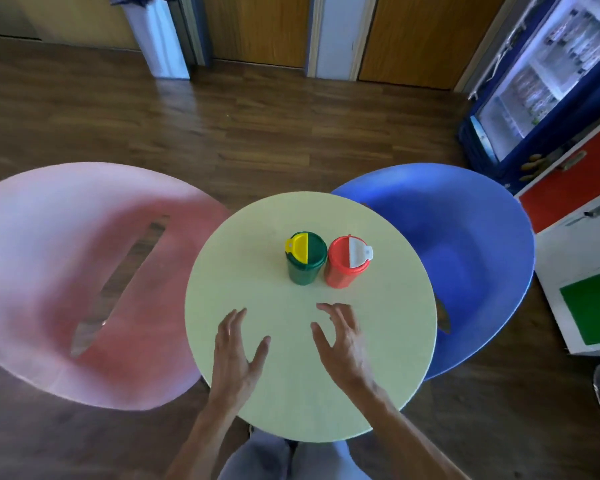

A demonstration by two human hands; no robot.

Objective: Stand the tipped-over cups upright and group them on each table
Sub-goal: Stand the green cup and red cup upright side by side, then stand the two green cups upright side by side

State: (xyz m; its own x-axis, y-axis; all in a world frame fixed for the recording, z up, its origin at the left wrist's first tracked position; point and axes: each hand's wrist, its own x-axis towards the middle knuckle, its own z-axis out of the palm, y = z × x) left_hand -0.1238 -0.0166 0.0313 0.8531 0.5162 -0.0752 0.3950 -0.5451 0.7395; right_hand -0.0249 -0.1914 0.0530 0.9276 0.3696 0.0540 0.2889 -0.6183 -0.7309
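Observation:
Two lidded cups stand upright side by side near the middle of a round pale-green table. The green cup has a green and yellow lid. Touching its right side is the red cup with a red and white lid. My left hand hovers over the table's near half, fingers spread, holding nothing. My right hand is beside it, also spread and empty, a short way in front of the red cup. Neither hand touches a cup.
A pink tub chair sits left of the table and a blue one right. A drinks fridge and a white cabinet with red and green panels stand at the far right. Wooden floor lies beyond.

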